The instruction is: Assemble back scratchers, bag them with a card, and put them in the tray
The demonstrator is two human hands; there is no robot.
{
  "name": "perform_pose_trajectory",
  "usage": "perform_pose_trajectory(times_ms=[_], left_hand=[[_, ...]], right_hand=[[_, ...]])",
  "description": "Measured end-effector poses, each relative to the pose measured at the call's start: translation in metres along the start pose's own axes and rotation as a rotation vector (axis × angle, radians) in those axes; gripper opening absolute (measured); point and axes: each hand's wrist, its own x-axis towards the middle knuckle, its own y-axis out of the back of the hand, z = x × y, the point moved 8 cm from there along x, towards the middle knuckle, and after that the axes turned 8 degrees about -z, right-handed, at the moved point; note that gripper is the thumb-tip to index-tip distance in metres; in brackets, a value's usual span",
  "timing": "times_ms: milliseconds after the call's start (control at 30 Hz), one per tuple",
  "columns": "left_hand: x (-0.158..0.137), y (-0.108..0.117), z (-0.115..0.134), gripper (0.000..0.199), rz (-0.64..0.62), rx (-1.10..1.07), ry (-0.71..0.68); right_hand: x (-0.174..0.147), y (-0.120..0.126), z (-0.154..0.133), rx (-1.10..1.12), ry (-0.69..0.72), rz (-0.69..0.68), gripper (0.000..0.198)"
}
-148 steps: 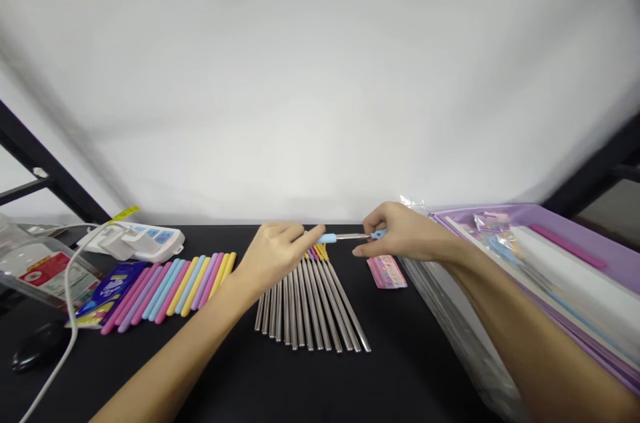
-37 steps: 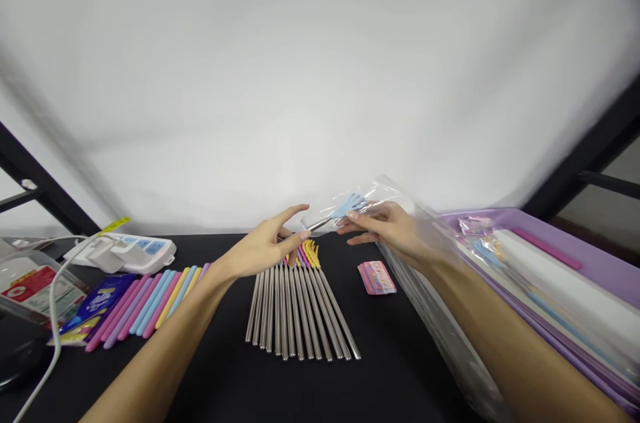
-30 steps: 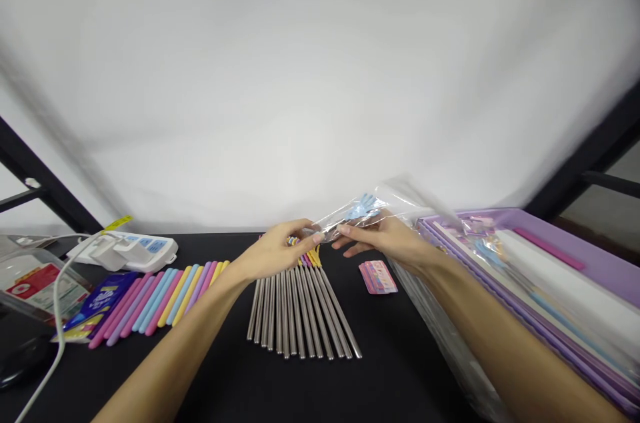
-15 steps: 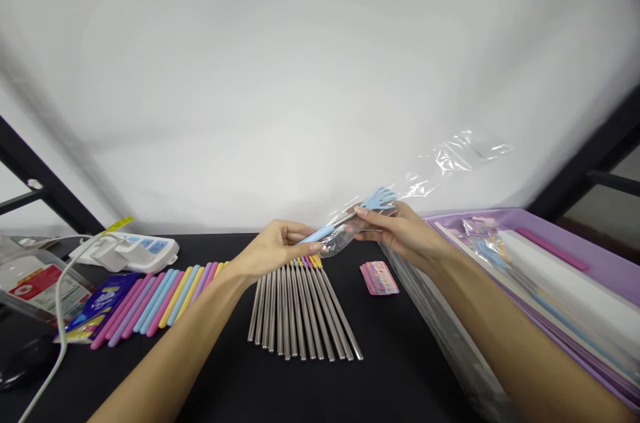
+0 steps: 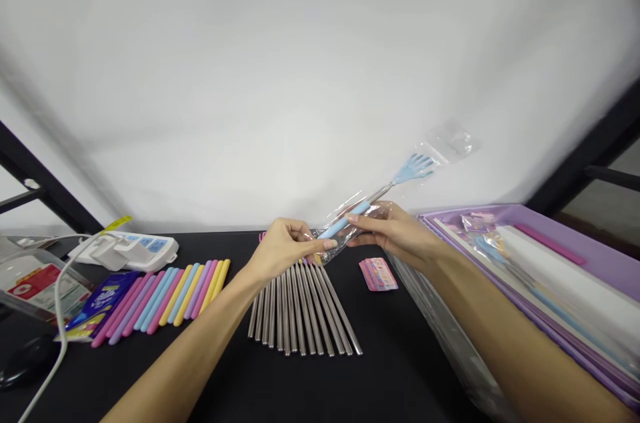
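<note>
A light blue back scratcher (image 5: 345, 220) with a hand-shaped head and a metal shaft slants up to the right in a clear plastic bag (image 5: 445, 143). My left hand (image 5: 285, 243) pinches its lower handle end between thumb and fingers. My right hand (image 5: 390, 230) is closed on the upper handle, with bag film bunched around the fingers. Below my left hand, several metal rods (image 5: 300, 316) lie fanned out, their coloured heads partly hidden. Small pink printed cards (image 5: 379, 274) are stacked under my right hand.
Several pastel handle tubes (image 5: 165, 293) lie in a row at left, beside a blue packet (image 5: 103, 300), a white power strip (image 5: 135, 251) and a clear container (image 5: 43, 283). At right stands a purple bin (image 5: 600, 270) with bagged back scratchers; clear bags (image 5: 440, 343) lie alongside it.
The back scratcher has shifted up and right, its head nearer the bag's far end. My right hand now grips the handle rather than near the head. My left hand moved slightly right.
</note>
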Motion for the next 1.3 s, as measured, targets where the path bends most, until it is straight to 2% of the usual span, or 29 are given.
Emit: perform_pose_trajectory(times_ms=[67,200,267,333,467,533,633,667,733,767,800,867,967,1100,1167,1300], left_hand=[[0.001,-0.004,0.0,0.036,-0.033,-0.03,-0.017],[0.001,-0.014,-0.001,0.05,-0.172,-0.241,0.016],[0.001,-0.014,-0.002,0.045,-0.147,-0.281,0.039],[0.002,-0.012,-0.005,0.035,-0.049,-0.266,0.042],[0.0,-0.006,-0.008,0.034,0.147,-0.151,0.029],[-0.002,-0.005,0.0,0.039,0.122,-0.016,-0.033],[-0.006,-0.005,0.025,0.065,-0.016,0.255,-0.283],[-0.009,-0.006,0.033,0.062,-0.047,0.348,-0.373],[-0.014,-0.007,0.044,0.03,-0.051,0.487,-0.498],[-0.015,-0.007,0.047,0.016,-0.03,0.525,-0.523],[-0.015,-0.008,0.048,0.011,-0.003,0.541,-0.529],[-0.015,-0.012,0.047,0.012,0.049,0.523,-0.515],[-0.011,-0.019,0.036,0.014,0.064,0.408,-0.41],[-0.005,-0.02,0.016,0.041,0.018,0.245,-0.241],[-0.004,-0.012,0.018,0.042,0.038,0.167,-0.253],[-0.005,0.005,0.032,0.043,0.09,0.08,-0.32]], right_hand=[[0.001,-0.004,0.001,-0.006,0.005,-0.029,0.025],[-0.001,-0.001,0.001,0.008,-0.02,-0.045,0.026],[-0.001,0.0,0.002,0.023,-0.029,-0.044,0.028],[0.001,0.0,0.004,0.058,-0.02,-0.019,0.03],[0.006,0.007,0.011,0.143,0.034,0.173,0.025],[0.006,0.014,0.012,0.122,0.035,0.262,0.022],[0.003,0.024,0.011,0.065,0.004,0.297,0.022],[0.002,0.026,0.01,0.052,-0.006,0.286,0.022],[0.001,0.025,0.009,0.033,-0.026,0.238,0.023],[0.001,0.023,0.009,0.022,-0.035,0.203,0.024],[0.002,0.019,0.009,0.009,-0.041,0.168,0.025],[0.003,0.01,0.01,-0.023,-0.044,0.098,0.028],[0.005,-0.006,0.014,-0.091,-0.063,-0.017,0.034],[0.004,-0.017,0.019,-0.177,-0.129,-0.102,0.039],[0.001,-0.022,0.02,-0.209,-0.174,-0.153,0.042],[-0.007,-0.041,0.028,-0.262,-0.293,-0.346,0.041]])
